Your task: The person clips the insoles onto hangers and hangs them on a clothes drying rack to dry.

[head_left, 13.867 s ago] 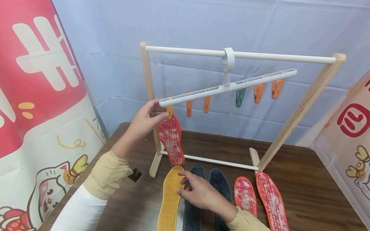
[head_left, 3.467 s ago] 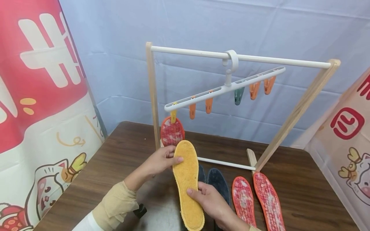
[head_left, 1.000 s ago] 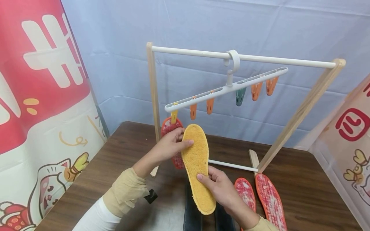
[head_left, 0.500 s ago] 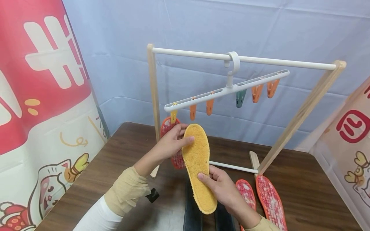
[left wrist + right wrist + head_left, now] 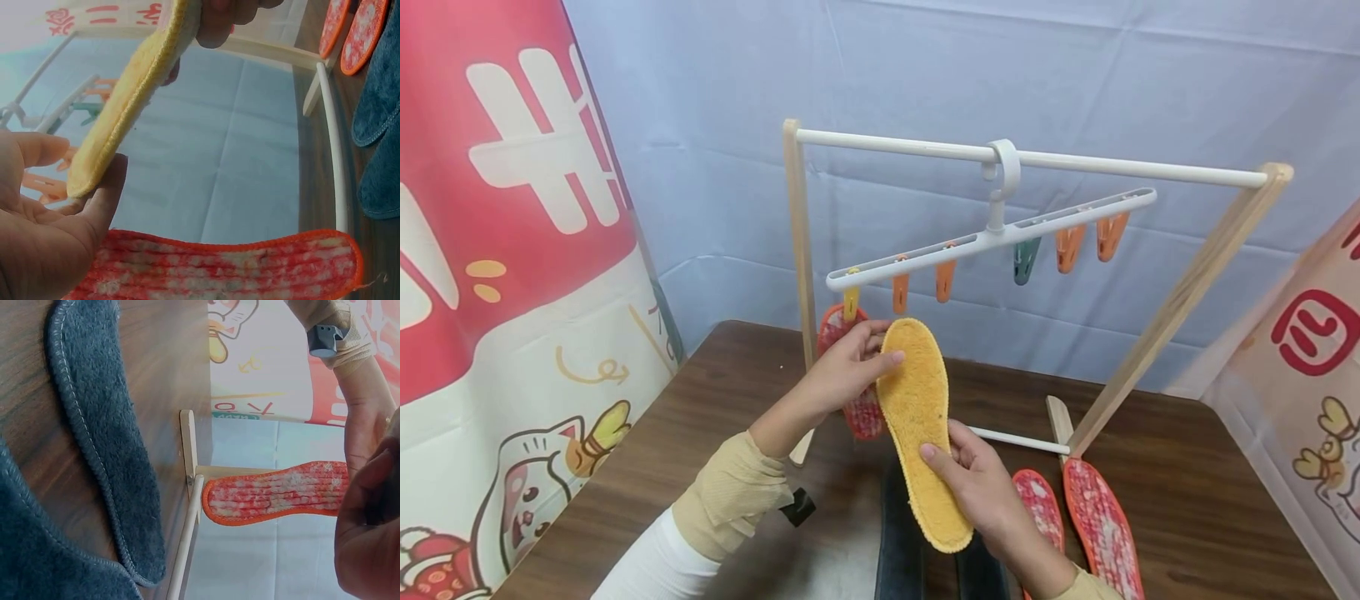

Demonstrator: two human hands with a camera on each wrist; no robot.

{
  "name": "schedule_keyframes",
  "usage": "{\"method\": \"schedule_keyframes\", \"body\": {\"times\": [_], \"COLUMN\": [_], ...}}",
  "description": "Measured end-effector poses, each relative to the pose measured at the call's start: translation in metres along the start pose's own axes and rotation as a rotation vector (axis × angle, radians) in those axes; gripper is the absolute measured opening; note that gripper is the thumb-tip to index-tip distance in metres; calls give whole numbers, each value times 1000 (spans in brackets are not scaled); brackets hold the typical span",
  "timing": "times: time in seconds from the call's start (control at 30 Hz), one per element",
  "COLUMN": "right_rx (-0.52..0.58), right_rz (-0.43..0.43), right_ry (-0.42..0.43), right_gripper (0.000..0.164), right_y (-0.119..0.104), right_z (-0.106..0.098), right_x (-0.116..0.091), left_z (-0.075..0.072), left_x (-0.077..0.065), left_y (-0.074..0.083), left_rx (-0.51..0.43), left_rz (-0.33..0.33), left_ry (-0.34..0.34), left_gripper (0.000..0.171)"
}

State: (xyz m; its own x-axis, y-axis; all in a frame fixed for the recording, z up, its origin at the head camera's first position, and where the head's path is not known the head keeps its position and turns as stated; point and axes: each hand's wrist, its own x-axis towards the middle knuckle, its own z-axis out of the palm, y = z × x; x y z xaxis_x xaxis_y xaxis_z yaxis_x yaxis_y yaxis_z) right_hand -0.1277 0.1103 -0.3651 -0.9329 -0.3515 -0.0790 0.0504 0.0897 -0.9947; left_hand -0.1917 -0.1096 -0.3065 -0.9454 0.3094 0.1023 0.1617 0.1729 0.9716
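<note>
Both hands hold a fuzzy yellow insole (image 5: 913, 400) upright in front of the rack. My left hand (image 5: 838, 371) pinches its upper end between thumb and fingers; the left wrist view shows the insole (image 5: 128, 103) edge-on. Lower down, my right hand (image 5: 988, 483) grips its side edge, thumb on the front face. Just behind the left hand, a red-and-white insole (image 5: 863, 417) hangs from the yellow clip (image 5: 851, 305) at the left end of a white hanger (image 5: 925, 257). An orange clip (image 5: 900, 293) hangs just above the yellow insole's top. The left hand hides part of the red insole.
The hanger hooks over the white top rail (image 5: 1112, 167) of a wooden rack (image 5: 1187, 300). More orange clips and a green clip (image 5: 1025, 261) hang from it. Dark blue insoles (image 5: 900, 542) and two red-and-white ones (image 5: 1101, 525) lie on the brown table (image 5: 1217, 492).
The red-and-white insole was being handled at the yellow clip earlier; the yellow insole then lay on the table. Both hands have since lifted the yellow insole toward the hanger, lately shifting slightly right.
</note>
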Motion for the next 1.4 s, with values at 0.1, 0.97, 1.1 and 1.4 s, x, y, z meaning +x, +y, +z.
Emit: {"method": "schedule_keyframes", "body": {"times": [0.1,0.97,1.1,1.4], "right_rx": [11,15,18,25], "right_rz": [-12,-20,-13,-26], "right_ry": [-1,-47,-45,-46], "right_gripper": [47,53,52,51], "right_y": [0,-3,-4,-3], "right_z": [0,-3,-3,-4], "right_x": [0,-1,-2,-3], "left_z": [1,4,5,7], "left_x": [0,9,13,21], "left_y": [1,14,18,21], "left_rx": [7,91,99,116], "left_rz": [4,34,46,61], "left_ry": [11,118,141,198], "left_gripper": [61,65,68,71]}}
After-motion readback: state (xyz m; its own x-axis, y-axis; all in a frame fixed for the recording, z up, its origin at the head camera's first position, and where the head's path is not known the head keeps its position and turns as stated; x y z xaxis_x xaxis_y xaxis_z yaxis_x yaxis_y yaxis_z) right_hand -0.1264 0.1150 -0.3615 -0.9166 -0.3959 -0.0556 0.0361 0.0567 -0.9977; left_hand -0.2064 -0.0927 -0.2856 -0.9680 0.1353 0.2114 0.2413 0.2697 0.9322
